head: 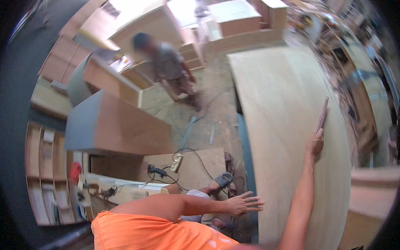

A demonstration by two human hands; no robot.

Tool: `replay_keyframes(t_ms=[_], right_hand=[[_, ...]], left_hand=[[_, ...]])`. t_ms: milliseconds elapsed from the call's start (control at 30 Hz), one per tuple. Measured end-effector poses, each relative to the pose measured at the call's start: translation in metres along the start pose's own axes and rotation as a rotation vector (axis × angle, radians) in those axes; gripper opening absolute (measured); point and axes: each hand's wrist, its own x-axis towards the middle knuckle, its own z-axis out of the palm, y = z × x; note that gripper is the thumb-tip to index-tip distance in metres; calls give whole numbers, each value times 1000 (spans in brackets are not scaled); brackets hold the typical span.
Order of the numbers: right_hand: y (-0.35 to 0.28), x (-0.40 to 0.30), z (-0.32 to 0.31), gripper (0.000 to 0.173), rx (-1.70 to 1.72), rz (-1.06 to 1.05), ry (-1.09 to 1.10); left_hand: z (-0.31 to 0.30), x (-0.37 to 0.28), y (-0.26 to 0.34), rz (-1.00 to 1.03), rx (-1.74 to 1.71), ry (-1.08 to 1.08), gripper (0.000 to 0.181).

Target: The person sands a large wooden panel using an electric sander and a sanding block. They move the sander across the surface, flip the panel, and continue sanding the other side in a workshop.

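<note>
A large pale plywood sheet [285, 128] lies in front of me on the right side of the view. My right hand [315, 142] is closed around the near end of a narrow, flat brown strip [322, 116], which extends away from me over the sheet; its exact kind cannot be told. My left hand [245, 203] has its fingers spread at the sheet's left edge and holds nothing. Whether its fingertips touch the edge cannot be told. Below the sheet's left edge a blue-grey support [247, 153] shows.
Left of the sheet, a power strip [176, 163] and a corded black tool [157, 170] rest on a board. A brown cabinet box [130, 126] stands farther left. Another person [170, 62] is on the floor area beyond. Scrap wood lines the right side.
</note>
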Motion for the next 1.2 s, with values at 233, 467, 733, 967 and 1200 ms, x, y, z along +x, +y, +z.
replay_keyframes(t_ms=[233,467,733,967,1200], right_hand=[[-359,-69,125,22,452,-418,-512],[-390,-264,-35,37,820,-432,-1433],[-121,-213,-169,39,1124,651,-823],[51,-251,-214,37,1180,1323,-410],[150,-347,-238,39,1213,1441,-448]], left_hand=[[104,-420,-162,-1470,-299,-239,28],[145,-539,35,-1807,-849,-250,48],[172,-384,112,-1681,-1813,115,58],[55,-513,-43,-1072,-1748,1050,31],[-401,-646,-53,-751,-774,2242,29]])
